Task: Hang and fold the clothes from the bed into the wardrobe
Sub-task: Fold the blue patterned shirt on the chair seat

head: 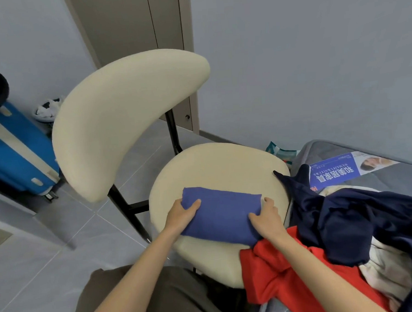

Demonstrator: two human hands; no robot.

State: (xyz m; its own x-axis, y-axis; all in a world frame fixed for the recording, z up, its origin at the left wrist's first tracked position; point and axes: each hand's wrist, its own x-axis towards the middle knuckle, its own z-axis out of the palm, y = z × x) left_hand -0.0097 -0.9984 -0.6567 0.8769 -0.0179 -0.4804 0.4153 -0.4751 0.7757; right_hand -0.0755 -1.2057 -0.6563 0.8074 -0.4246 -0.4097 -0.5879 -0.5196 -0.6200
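Blue knit, folded to a compact bundle. The folded blue garment [223, 214] lies across the front of the cream chair seat [224, 164]. Left hand [182, 215] clasps its left end, thumb on top. Right hand [267, 220] clasps the right end, fingers curled over the far edge. Both hands are closed around cloth, neither is free.

Remaining pile sits at right on the bed [331, 149]: red garment [273, 271] nearest, navy garment [358, 221] draped over it, a cream garment [385, 265] beneath. A corner of the navy spills onto the seat rim, and the red touches the bundle's near right corner.

Risks, as judged:
- The fold is held only at its ends, so the middle could sag and open when it is lifted.
- Red cloth lies against the right wrist — a lift could drag it off the bed.
- The bundle sits near the seat's front edge, so a loose grip could tip it to the floor.

Room to move: the far half of the seat is bare. The curved backrest [117, 120] rises at left, so a lift should go up and toward the body. Grey floor tiles open at lower left. A blue suitcase [16, 151] stands well apart at far left. No wardrobe interior is in view, and whether the brown door panel [126, 24] behind the chair belongs to it I cannot tell.
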